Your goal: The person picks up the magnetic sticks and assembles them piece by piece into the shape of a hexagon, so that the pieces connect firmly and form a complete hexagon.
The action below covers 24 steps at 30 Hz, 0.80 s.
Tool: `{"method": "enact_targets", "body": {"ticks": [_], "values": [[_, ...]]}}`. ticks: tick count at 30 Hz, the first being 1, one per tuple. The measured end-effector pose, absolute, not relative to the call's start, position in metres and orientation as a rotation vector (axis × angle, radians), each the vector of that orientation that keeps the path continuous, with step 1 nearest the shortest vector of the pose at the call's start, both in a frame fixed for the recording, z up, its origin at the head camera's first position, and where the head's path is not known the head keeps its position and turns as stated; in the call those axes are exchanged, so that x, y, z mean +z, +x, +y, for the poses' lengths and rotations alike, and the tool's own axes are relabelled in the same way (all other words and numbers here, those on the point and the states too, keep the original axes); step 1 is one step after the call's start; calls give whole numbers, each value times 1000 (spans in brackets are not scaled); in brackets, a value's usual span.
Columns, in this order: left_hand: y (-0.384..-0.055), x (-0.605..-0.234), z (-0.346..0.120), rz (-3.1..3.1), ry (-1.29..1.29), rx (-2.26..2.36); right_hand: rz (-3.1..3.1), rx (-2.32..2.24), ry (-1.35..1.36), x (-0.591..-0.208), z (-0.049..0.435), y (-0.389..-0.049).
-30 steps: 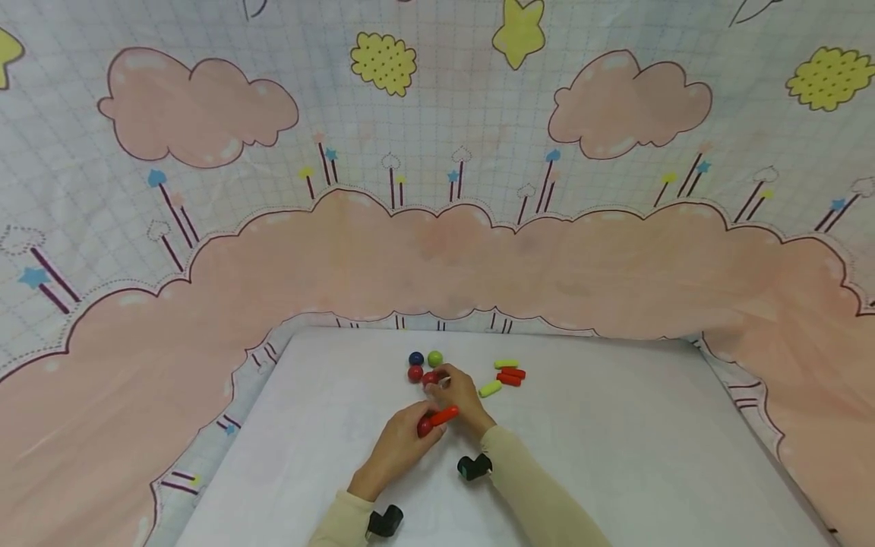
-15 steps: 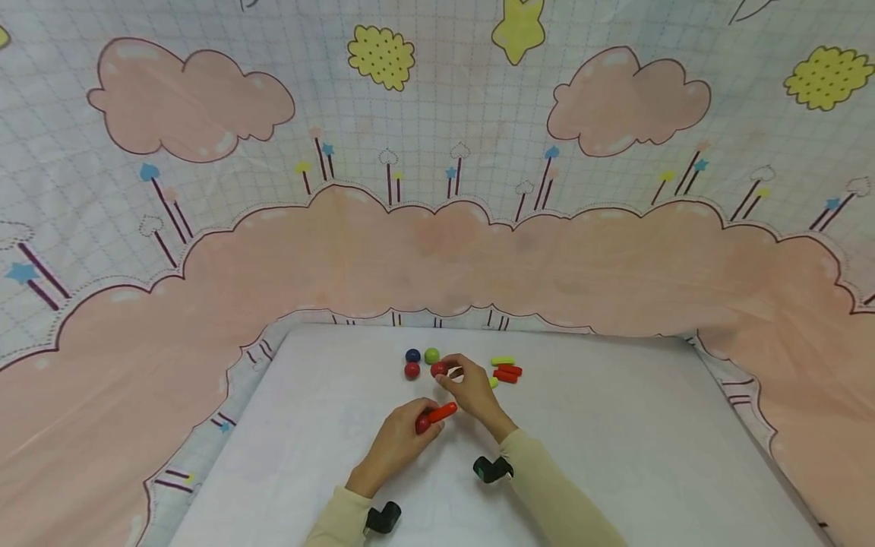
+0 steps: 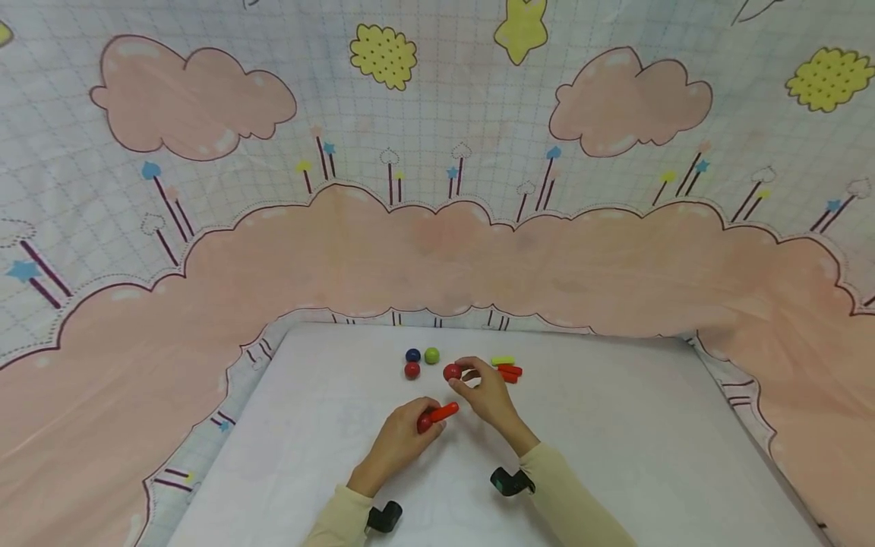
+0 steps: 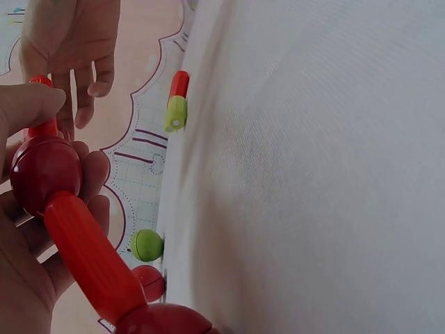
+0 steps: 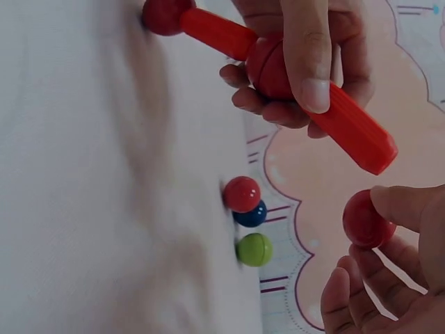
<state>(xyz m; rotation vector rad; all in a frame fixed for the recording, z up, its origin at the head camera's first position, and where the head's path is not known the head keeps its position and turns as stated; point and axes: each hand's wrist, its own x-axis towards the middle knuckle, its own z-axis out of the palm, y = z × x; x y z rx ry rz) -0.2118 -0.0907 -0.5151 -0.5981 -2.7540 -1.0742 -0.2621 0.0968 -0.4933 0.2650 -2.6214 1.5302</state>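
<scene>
My left hand (image 3: pixel 395 442) grips a joined piece of red balls and red rods. In the left wrist view, one red rod (image 4: pixel 94 254) runs between two red balls, and another rod sticks out past the thumb. The free end of that outer rod (image 5: pixel 358 132) points towards my right hand (image 3: pixel 491 395). Between thumb and fingertips, my right hand pinches a loose red ball (image 5: pixel 366 219), held a small gap away from the rod end. The ball's far side is partly covered by the fingers.
Beyond my hands lie a blue ball (image 3: pixel 413 355), a green ball (image 3: pixel 432 355) and another red ball (image 3: pixel 412 370) on the white tabletop (image 3: pixel 615 441). Behind my right hand are a yellow-green rod (image 3: pixel 503 361) and red rods (image 3: pixel 509 371). A patterned cloth (image 3: pixel 437 258) hangs at the back.
My right hand has drawn the red ball rightwards, away from the other balls. My left hand has stayed nearly in place with the red piece.
</scene>
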Motion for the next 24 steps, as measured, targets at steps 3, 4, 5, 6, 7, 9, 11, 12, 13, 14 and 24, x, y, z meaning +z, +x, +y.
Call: {"method": "enact_targets", "body": {"ticks": [3, 4, 5, 6, 7, 9, 11, 12, 13, 14, 24], "values": [[-210, -516, -91, -2759, -592, -1069, -2620, 1518, 253, -493, 102, -255], [-210, -516, -91, -2759, -590, -1069, -2620, 1512, 247, -493, 104, -252], [-210, -517, -91, -2756, -591, -1067, -2616, 1510, 242, -492, 106, -250], [-209, -517, -92, -2755, -592, -1067, -2612, 1508, 237, -492, 107, -248], [-209, -517, -92, -2754, -587, -1071, -2604, 1505, 240, -491, 109, -245], [-209, -517, -93, -2755, -575, -1078, -2580, 1515, 249, -489, 112, -241], [-209, -517, -93, -2758, -570, -1081, -2557, 1528, 253, -487, 115, -237], [-209, -517, -93, -2763, -563, -1084, -2549, 1534, 254, -486, 116, -235], [-209, -517, -93, -2767, -556, -1083, -2539, 1536, 258, -486, 118, -234], [-209, -517, -93, -2769, -557, -1079, -2533, 1547, 253, -486, 119, -232], [-214, -516, -91, -2743, -578, -1060, -2511, 1640, 260, -484, 130, -224]]}}
